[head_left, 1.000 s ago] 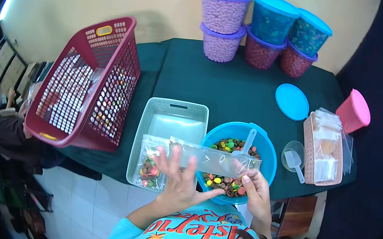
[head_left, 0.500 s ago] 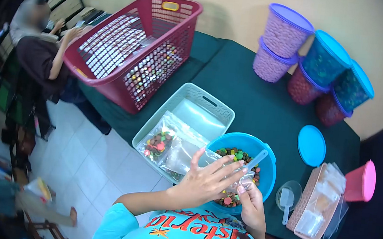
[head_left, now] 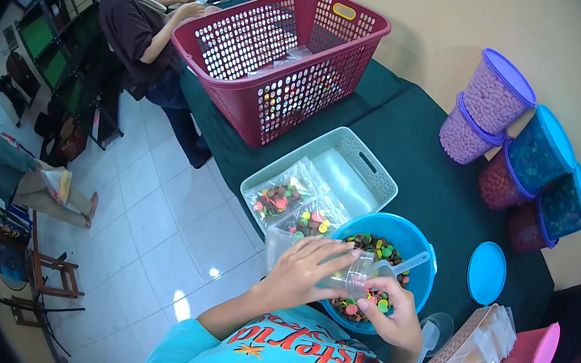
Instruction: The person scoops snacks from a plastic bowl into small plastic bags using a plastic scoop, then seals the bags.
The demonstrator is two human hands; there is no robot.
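My left hand point(head_left: 305, 269) holds a clear plastic bag point(head_left: 347, 278) over the near side of a blue tub, its thumb below the film and fingers stretched across it. My right hand point(head_left: 394, 312) pinches the bag's other end between thumb and fingers. Under them, the blue tub point(head_left: 423, 297) contains many brown, green, yellow and pink candies point(head_left: 369, 248). A translucent scoop point(head_left: 406, 263) rests in it. Beside the tub, a pale green basket point(head_left: 375, 191) carries filled candy bags point(head_left: 282, 195). How much the held bag contains is partly hidden by my fingers.
A large maroon basket point(head_left: 241, 108) stands behind. Stacked candy tubs point(head_left: 490, 97) line the wall. To the right are a blue lid point(head_left: 486, 273), a tray of plastic bags point(head_left: 460, 359) and a pink container point(head_left: 532, 352). A person point(head_left: 139, 35) is at the far table end; another point(head_left: 7, 156) walks left.
The view has swung left, so the table things appear farther right. My left fingers have drawn closer together and its thumb now shows below the bag. Both hands remain at the bag.
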